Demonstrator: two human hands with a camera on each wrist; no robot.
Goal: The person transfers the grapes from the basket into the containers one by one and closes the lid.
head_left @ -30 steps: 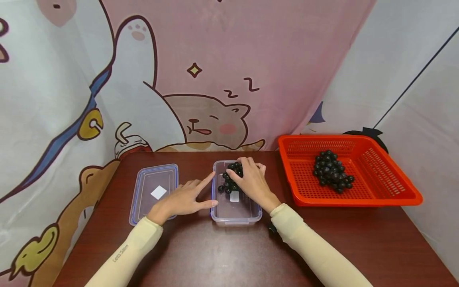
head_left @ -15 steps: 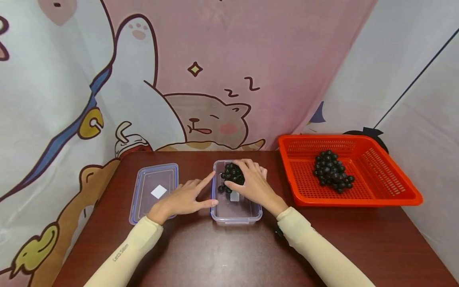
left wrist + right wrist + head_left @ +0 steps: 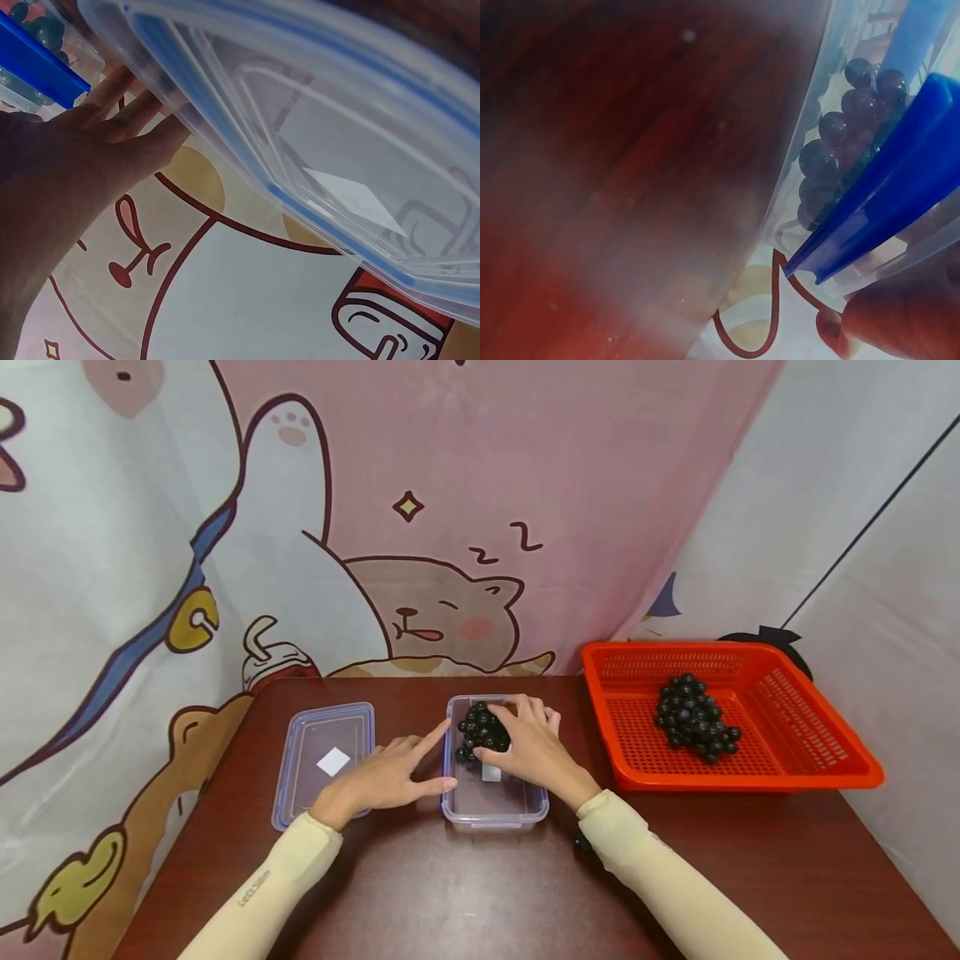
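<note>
A bunch of dark grapes lies in the far part of a clear plastic container, and its grapes show through the wall in the right wrist view. My right hand reaches over the container's right side. Its thumb and index finger curl round the grapes, and the palm covers part of them. With fingers extended, my left hand touches the container's left rim at the index finger and thumb. Blue clips hang at the container's sides in the wrist views.
A clear lid with a blue seal and a white label lies to the left, beside my left hand. On the right stands a red basket holding another bunch of dark grapes. A printed curtain rises behind the table.
The grapes in the container have shifted left and toward the near side under my right hand, whose thumb and index finger have moved with them. The left hand has stayed at the rim.
</note>
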